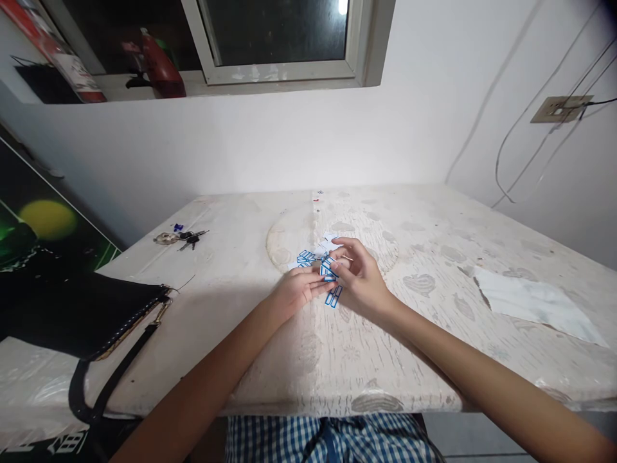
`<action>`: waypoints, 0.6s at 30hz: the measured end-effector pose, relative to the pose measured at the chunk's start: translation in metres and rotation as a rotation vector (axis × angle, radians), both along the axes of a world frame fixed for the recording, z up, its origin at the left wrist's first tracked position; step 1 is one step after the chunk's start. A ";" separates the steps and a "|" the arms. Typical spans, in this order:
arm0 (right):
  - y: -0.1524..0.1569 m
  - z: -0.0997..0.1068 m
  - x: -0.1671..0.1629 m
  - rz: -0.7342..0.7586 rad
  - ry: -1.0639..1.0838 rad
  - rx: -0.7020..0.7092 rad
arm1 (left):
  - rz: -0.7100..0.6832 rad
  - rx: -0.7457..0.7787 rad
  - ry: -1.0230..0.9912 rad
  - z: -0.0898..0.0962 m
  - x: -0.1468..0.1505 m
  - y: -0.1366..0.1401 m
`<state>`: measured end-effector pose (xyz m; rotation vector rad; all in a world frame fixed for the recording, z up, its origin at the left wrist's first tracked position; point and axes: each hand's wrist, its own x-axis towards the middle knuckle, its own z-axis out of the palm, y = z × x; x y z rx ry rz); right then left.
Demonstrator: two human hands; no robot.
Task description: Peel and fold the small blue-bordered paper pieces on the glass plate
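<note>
While working over a pale, patterned tabletop, pinching blue-edged slips at the middle of the frame between the thumb and fingers of the right hand. Holding the left hand just to the left, palm mostly upward, fingers stretched out near one another and touching the same slips; cannot tell whether gripping them too. Having more slips fanned out just above the left fingers, and a loose slip just below the hands; cannot tell whether lying down or hanging. Wearing blue-and-white chequered clothes at the bottom edge of the frame. Having a bunch of keys left of centre, near a small blue object, and a black bag at the lower left. Having a white sheet at the right of the frame, cloth or paper, cannot tell which. Facing a window at the top, a red bottle at the upper left and a wall socket at the upper right
</note>
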<state>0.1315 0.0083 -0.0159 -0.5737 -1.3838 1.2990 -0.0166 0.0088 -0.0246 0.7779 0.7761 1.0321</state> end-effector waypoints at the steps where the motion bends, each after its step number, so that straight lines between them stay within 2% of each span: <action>1: 0.000 0.000 0.000 0.002 0.011 -0.015 | 0.001 0.010 0.004 0.000 0.000 0.000; 12: 0.001 0.005 -0.001 0.043 0.161 -0.214 | -0.013 0.083 0.060 0.001 0.001 0.000; 18: 0.002 0.006 0.003 0.071 0.156 -0.233 | -0.042 0.107 0.044 0.000 -0.002 0.001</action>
